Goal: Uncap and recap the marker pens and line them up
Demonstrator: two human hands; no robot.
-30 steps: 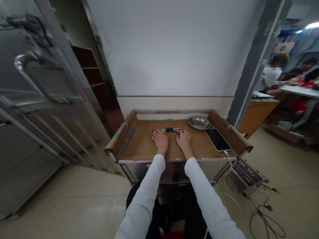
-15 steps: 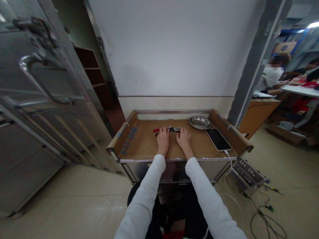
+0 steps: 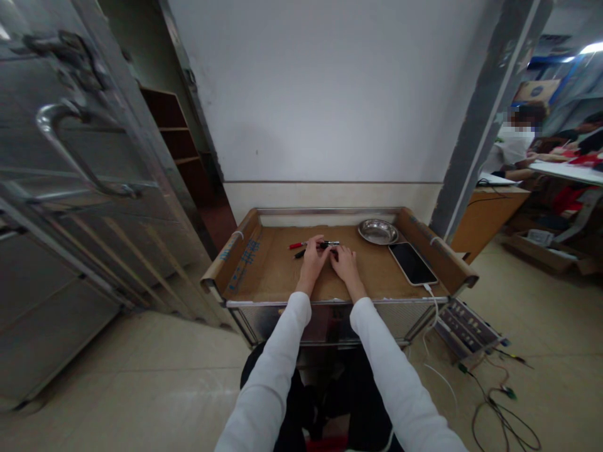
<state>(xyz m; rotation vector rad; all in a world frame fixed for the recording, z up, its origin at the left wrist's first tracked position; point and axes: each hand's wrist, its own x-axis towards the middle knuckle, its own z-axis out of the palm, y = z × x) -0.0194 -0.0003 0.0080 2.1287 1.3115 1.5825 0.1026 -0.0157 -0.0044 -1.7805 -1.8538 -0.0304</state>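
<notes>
A red pen [image 3: 296,246] and a black pen [image 3: 299,253] lie on the cardboard-lined top of a cart, both partly covered by my left hand [image 3: 313,262]. Another black pen with a silvery end [image 3: 332,243] shows just beyond my fingertips. My left thumb and fingers are closed on a dark pen, its outline mostly hidden. My right hand [image 3: 346,263] touches the same spot from the right, fingers bent together near the left thumb. What lies beneath its fingertips is too small to make out clearly.
A round metal dish [image 3: 378,231] stands at the back right of the cart, with a white-edged phone [image 3: 413,263] and its cable in front. Raised cardboard sides [image 3: 235,251] border the top. An electrical box [image 3: 471,329] and loose wires lie on the floor right.
Both hands have drawn together, the left turning rightward so its thumb nears the right fingers. More of the lower black pen's left end now shows.
</notes>
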